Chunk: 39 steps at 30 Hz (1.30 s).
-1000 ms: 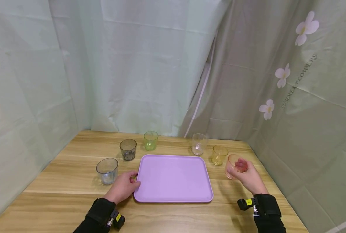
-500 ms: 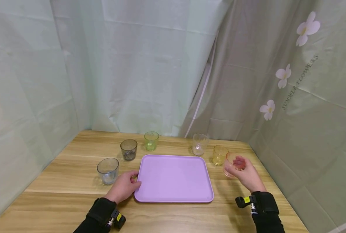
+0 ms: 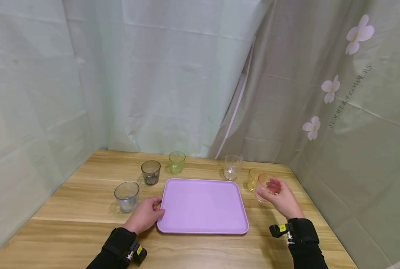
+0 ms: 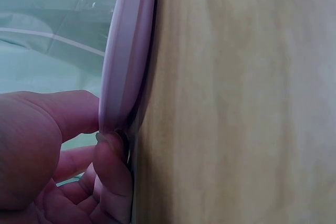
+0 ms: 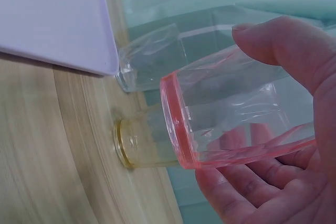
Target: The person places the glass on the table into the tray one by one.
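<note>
A lilac rectangular tray [image 3: 203, 206] lies on the wooden table. My left hand [image 3: 144, 216] pinches its left edge; in the left wrist view the thumb meets the rim [image 4: 126, 61] from one side and a finger from the other. My right hand [image 3: 282, 198] grips a pink-tinted glass [image 3: 261, 186] between thumb and fingers, right of the tray. The right wrist view shows its thick pink base [image 5: 177, 121], with the yellow glass [image 5: 142, 137] behind. From the head, the pink glass overlaps the yellow glass [image 3: 252, 181].
Behind the tray's right corner stands a clear glass [image 3: 231, 167]. A green glass [image 3: 177, 163], a smoky grey glass [image 3: 151, 173] and a larger clear glass [image 3: 127, 197] curve around the left side. Pale curtains [image 3: 166, 82] enclose the table's back and sides.
My right hand has carried the pink glass a little leftward and away from me, so that it now overlaps the yellow glass. The left hand keeps its hold on the tray's edge.
</note>
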### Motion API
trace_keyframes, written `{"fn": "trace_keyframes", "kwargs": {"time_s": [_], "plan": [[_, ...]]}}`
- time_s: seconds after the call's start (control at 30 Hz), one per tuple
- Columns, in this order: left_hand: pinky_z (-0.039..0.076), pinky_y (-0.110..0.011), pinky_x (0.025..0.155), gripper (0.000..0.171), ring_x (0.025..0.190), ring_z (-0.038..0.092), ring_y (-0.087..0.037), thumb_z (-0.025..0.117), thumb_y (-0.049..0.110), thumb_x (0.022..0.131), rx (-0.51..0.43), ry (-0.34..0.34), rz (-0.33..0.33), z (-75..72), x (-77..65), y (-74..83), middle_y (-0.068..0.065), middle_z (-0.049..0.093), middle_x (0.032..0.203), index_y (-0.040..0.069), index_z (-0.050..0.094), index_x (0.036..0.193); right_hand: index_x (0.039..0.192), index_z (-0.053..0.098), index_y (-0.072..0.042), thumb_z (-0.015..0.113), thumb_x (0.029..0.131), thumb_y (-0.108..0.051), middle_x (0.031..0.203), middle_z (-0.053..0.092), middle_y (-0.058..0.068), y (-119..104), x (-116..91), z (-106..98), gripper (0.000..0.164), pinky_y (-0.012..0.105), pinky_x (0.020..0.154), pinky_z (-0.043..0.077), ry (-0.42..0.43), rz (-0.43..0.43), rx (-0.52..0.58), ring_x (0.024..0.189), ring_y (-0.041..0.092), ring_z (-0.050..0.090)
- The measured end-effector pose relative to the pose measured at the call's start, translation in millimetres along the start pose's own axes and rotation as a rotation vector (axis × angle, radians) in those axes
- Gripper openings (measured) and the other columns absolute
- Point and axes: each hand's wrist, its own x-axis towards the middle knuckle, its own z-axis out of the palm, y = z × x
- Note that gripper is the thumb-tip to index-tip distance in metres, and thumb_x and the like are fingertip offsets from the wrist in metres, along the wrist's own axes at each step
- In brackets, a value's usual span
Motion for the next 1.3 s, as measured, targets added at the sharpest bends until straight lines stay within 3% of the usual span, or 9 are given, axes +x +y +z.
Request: {"fn": "trace_keyframes", "kwargs": {"time_s": [1.3], "plan": [[0.039, -0.027, 0.061, 0.052, 0.07, 0.054, -0.018, 0.077, 0.009, 0.098, -0.012, 0.005, -0.014, -0.9, -3.2, 2.4, -0.005, 0.059, 0.082, -0.008, 0.063, 0.145, 0.163, 0.038, -0.001, 0.085, 0.094, -0.053, 0.16, 0.054, 0.024, -34.1, 15.2, 30.6, 0.098, 0.059, 0.119, 0.047, -0.03, -0.051, 0.023, 0.145, 0.041, 0.054]]}}
